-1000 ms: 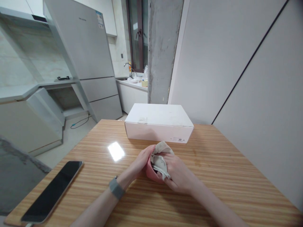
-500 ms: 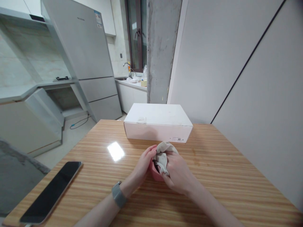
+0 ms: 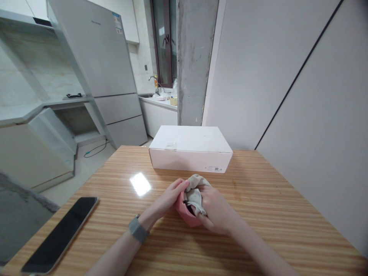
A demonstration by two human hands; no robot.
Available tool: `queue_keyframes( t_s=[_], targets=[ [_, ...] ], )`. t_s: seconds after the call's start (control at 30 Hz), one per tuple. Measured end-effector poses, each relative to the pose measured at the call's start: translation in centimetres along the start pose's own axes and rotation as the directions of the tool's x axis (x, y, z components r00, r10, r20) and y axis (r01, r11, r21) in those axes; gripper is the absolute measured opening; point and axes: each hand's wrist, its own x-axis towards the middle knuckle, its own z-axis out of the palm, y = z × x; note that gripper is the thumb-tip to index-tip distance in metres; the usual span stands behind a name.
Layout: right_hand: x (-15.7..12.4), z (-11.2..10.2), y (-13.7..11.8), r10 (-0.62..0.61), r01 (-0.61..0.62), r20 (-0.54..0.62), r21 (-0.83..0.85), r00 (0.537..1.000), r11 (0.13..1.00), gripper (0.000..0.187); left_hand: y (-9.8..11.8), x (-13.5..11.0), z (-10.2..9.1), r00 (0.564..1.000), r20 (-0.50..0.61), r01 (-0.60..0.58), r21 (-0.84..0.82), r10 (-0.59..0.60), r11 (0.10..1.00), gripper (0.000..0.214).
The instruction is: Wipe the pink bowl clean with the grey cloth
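Note:
A pink container (image 3: 186,217) with a dark inside is tilted over the middle of the table. My left hand (image 3: 173,193), with a grey-banded watch (image 3: 138,228) on its wrist, grips the container's left and far side. In my right hand (image 3: 215,209) is a bunched greyish-white cloth (image 3: 195,195), pressed at the container's opening. Part of the cloth goes inside, and the right fingertips are hidden by it. The container's far side is covered by the cloth and my hands; its exact kind does not show.
Beyond my hands a closed white box (image 3: 191,159) stands on the wood-grain table (image 3: 258,184). A black-screened phone (image 3: 61,234) lies at the left edge, a cable at its lower end. A fridge (image 3: 97,57) and sink counter are farther back.
The pink container has turned and shifted slightly left and nearer, showing more of its near wall. My left hand has moved a little left with it; the right hand still holds the cloth.

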Motion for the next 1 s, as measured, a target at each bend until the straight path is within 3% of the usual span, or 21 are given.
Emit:
queue_keyframes(
  t_s=[0.23,0.37,0.43,0.5,0.6,0.67,0.87,1.0],
  targets=[
    [0.0,-0.3,0.2,0.058,-0.062,-0.048,-0.07,0.997,0.996,0.02,-0.5,-0.1,1.4,0.996,-0.084,-0.013,-0.015,0.012,1.0,0.038],
    [0.0,-0.4,0.5,0.094,-0.105,-0.085,-0.148,0.992,0.983,0.021,-0.8,-0.4,2.3,0.996,-0.091,-0.018,-0.179,0.002,0.984,0.046],
    [-0.1,-0.7,0.8,0.067,-0.078,-0.081,-0.154,0.994,0.985,0.021,-0.6,-0.5,2.3,1.0,-0.025,-0.002,-0.273,-0.005,0.962,0.048],
    [-0.1,-1.1,1.0,0.017,-0.023,-0.054,-0.125,0.998,0.992,0.019,-0.4,-0.5,1.9,0.993,0.098,0.089,-0.331,-0.06,0.939,0.043],
    [0.1,-1.4,0.8,-0.047,0.046,-0.016,-0.039,0.999,0.998,0.014,-0.3,-0.2,0.6,0.944,0.262,0.284,-0.333,-0.201,0.899,0.054],
    [0.3,-1.3,0.4,-0.087,0.087,-0.013,0.018,0.996,0.996,0.01,-0.4,0.0,-0.2,0.914,0.299,0.362,-0.298,-0.273,0.883,0.064],
    [0.4,-0.4,-0.2,-0.103,0.103,0.007,0.072,0.995,0.992,0.007,-0.3,0.0,-1.3,0.907,0.241,0.394,-0.198,-0.345,0.897,0.06],
    [0.4,-0.6,-0.2,-0.063,0.064,-0.008,0.071,0.998,0.995,0.014,-0.3,0.0,-0.8,0.942,0.176,0.318,-0.204,-0.285,0.926,0.058]
  ],
)
